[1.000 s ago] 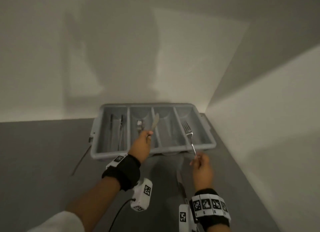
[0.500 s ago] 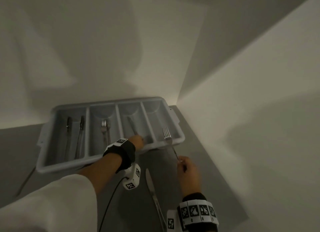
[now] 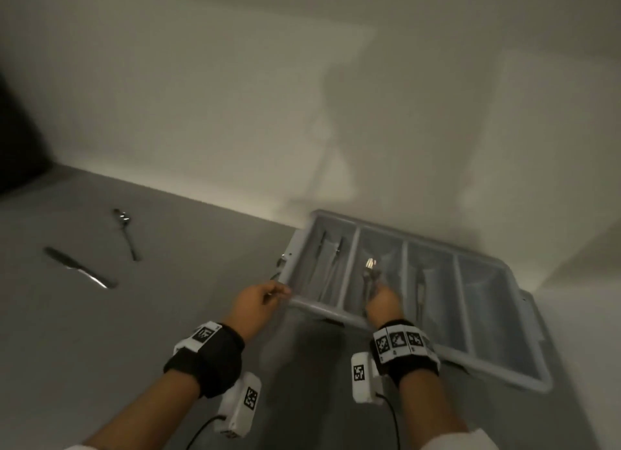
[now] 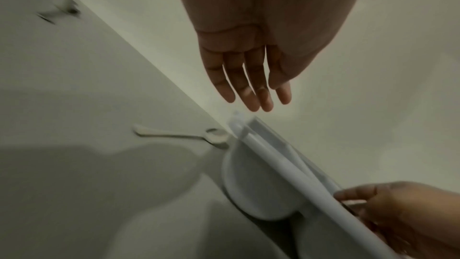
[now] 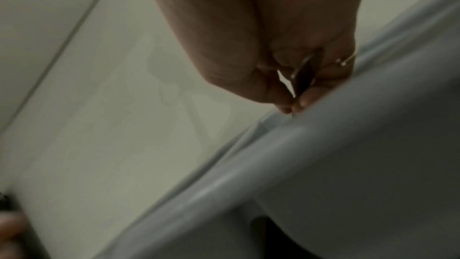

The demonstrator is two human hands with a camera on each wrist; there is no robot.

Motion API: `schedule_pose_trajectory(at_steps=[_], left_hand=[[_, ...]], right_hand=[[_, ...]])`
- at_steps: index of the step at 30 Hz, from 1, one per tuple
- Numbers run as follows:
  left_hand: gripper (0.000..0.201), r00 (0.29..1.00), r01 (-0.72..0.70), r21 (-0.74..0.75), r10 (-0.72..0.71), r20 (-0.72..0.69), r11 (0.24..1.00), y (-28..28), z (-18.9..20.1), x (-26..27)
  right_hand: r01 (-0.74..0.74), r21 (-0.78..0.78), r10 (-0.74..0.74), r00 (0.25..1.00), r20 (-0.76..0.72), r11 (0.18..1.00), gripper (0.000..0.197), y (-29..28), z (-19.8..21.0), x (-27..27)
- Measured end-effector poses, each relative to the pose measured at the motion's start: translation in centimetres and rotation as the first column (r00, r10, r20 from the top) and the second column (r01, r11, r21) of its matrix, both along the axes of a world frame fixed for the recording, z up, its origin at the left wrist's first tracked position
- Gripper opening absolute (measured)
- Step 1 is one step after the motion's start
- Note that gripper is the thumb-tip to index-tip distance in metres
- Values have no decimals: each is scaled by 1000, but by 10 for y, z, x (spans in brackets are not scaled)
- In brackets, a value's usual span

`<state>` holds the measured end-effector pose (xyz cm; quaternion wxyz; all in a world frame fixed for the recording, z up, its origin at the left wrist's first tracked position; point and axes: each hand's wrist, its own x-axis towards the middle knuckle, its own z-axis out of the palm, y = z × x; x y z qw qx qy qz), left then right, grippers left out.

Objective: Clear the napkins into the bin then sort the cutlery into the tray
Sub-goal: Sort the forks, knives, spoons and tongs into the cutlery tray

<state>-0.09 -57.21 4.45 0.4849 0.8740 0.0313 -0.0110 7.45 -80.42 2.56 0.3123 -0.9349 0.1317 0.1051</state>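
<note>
The grey four-slot cutlery tray [image 3: 316, 306] sits at the right against the wall. My right hand [image 3: 381, 298] pinches a fork [image 3: 369, 271] by its handle and holds it down in the second slot from the left; the right wrist view shows the handle [image 5: 302, 78] between thumb and fingertips, just over the tray rim [image 5: 323, 145]. My left hand [image 3: 268, 295] hovers empty by the tray's left front corner, fingers [image 4: 248, 86] straight. Below it a spoon [image 4: 181, 136] lies on the table, its bowl touching the tray corner [image 4: 239, 125]. A knife [image 3: 420, 288] lies in the third slot.
Two dark utensils [image 3: 331, 258] lie in the leftmost slot. Further left on the grey table [image 3: 168, 315] lie a spoon [image 3: 126, 231] and a knife [image 3: 79, 271]. The wall [image 3: 235, 113] runs right behind the tray. A dark object [image 3: 16, 140] stands at the far left.
My left hand let go of the knife in the third slot and moved left to the tray's corner. My right hand carried the fork leftward into the second slot. My head turned left.
</note>
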Motion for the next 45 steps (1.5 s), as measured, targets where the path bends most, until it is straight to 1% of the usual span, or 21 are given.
schedule_pose_trajectory(at_steps=[2,3,7,9,11,13,15,16,18,21,23,25,27,28,30,33,36,39,41,43,45], left_hand=[[47,999,-54,-2,54,-9,999,27,-1,-11],[47,997,-79,-8,79,-19,997,38,-3,-15],[30,987,-149,-22,147,-70,989,60,-8,-22],[21,984,-138,42,142,-109,990,64,-15,-19],[22,980,-112,122,130,-151,986,65,-25,-12],[22,978,-92,172,122,-172,981,65,-36,0],[21,974,-59,218,105,-203,974,64,-48,13],[22,968,-37,250,96,-230,968,63,-52,20],[27,956,3,311,88,-279,950,60,-60,31],[34,940,46,384,90,-328,922,58,-71,45],[30,937,49,438,112,-332,897,60,-74,52],[26,937,11,449,148,-317,893,62,-76,56],[23,928,8,449,161,-337,894,62,-76,59],[23,918,21,446,159,-363,895,62,-77,60],[25,893,35,436,168,-418,899,61,-79,64],[21,868,53,421,166,-467,905,60,-82,70],[20,850,133,449,131,-510,884,60,-82,76],[28,842,187,467,104,-529,864,57,-82,75],[28,865,132,433,110,-490,892,55,-73,66],[21,892,-21,298,152,-425,954,58,-64,52],[13,914,-139,176,195,-356,974,64,-59,39]], right_hand=[[-58,-117,48,996,-80,991,32,13,-11,19],[-90,-154,72,991,-115,984,32,18,-15,24],[-203,-140,175,966,-189,969,38,26,-24,31],[-184,-148,157,972,-176,972,33,26,-18,28],[-149,-110,141,987,-77,983,32,26,-8,15],[-131,-51,136,983,126,990,34,22,4,-11],[-117,-102,145,929,341,988,29,15,13,-43],[-88,-137,138,898,417,987,25,9,13,-58],[20,-169,63,880,471,985,18,-4,9,-89],[140,-225,-32,903,428,964,21,-27,-4,-132],[211,-252,-117,933,341,944,29,-43,-19,-158],[297,-256,-275,954,119,920,41,-56,-29,-180],[328,-298,-355,934,-42,897,55,-73,-40,-198],[328,-313,-374,922,-98,891,55,-79,-44,-205],[306,-335,-382,905,-188,891,43,-84,-51,-216],[299,-325,-381,896,-227,897,23,-83,-53,-222],[298,-283,-373,889,-265,912,25,-79,-51,-219],[306,-209,-349,912,-215,929,22,-65,-34,-216],[286,-118,-304,937,-173,951,18,-56,-26,-215],[219,-20,-220,968,-123,975,18,-46,-18,-211],[163,39,-162,986,-40,986,17,-41,-11,-200]])
